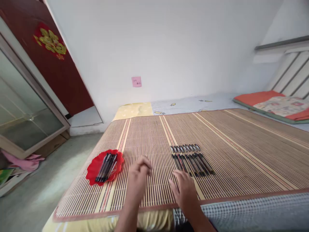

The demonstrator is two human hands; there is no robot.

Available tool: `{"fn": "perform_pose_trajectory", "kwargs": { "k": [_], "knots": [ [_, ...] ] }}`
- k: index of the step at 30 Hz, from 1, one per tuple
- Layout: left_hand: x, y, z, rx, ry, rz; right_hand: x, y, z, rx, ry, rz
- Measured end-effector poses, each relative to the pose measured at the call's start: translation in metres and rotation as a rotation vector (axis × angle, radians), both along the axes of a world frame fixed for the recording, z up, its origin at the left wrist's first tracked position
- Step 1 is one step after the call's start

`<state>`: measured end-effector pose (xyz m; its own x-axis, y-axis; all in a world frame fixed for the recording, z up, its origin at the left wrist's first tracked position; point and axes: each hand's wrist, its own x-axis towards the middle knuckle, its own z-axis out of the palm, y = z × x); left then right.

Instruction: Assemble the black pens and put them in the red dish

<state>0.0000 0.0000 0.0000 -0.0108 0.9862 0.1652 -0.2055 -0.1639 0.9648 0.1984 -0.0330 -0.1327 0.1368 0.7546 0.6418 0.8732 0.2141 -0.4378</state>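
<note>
Several dark gel pens lie side by side in a row on the slatted mat. My right hand is at the near end of this row, its thumb apart from its fingers and nothing seen in it. Over the mat, between the pens and a red scalloped plate, is my left hand. Its fingers curl downward and are blurred; whether they hold anything is hidden. In the red plate rests a bunch of several more pens, lying parallel and slanted.
The bamboo mat covers a bed against a white wall. A folded orange and floral cloth lies at the far right. A pink note is stuck to the wall. Grey floor and a glass-paned door are at left.
</note>
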Motion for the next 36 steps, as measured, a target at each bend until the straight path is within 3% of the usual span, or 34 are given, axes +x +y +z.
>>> {"fn": "perform_pose_trajectory", "kwargs": {
  "k": [4, 7, 10, 15, 22, 28, 31, 36],
  "knots": [
    [-0.007, 0.05, -0.033, -0.1, -0.164, 0.188, 0.015, 0.008, -0.009, -0.113, -0.178, -0.149],
    [-0.005, 0.059, -0.057, -0.173, -0.222, 0.21, 0.018, 0.009, -0.011, -0.188, -0.224, -0.192],
    [0.0, 0.059, -0.072, -0.212, -0.256, 0.175, 0.013, 0.008, -0.007, -0.211, -0.235, -0.173],
    [0.0, 0.067, -0.079, -0.229, -0.286, 0.157, 0.004, 0.007, 0.002, -0.191, -0.198, -0.077],
    [-0.006, 0.074, -0.086, -0.229, -0.286, 0.168, 0.001, 0.008, 0.001, -0.199, -0.2, -0.104],
    [-0.008, 0.076, -0.086, -0.243, -0.281, 0.177, -0.007, 0.006, 0.001, -0.177, -0.194, -0.042],
    [-0.009, 0.077, -0.087, -0.25, -0.275, 0.186, 0.006, 0.017, 0.015, -0.212, -0.203, -0.069],
    [-0.01, 0.08, -0.089, -0.247, -0.27, 0.191, 0.027, 0.056, 0.058, -0.545, -0.282, -0.121]
  ]
}}
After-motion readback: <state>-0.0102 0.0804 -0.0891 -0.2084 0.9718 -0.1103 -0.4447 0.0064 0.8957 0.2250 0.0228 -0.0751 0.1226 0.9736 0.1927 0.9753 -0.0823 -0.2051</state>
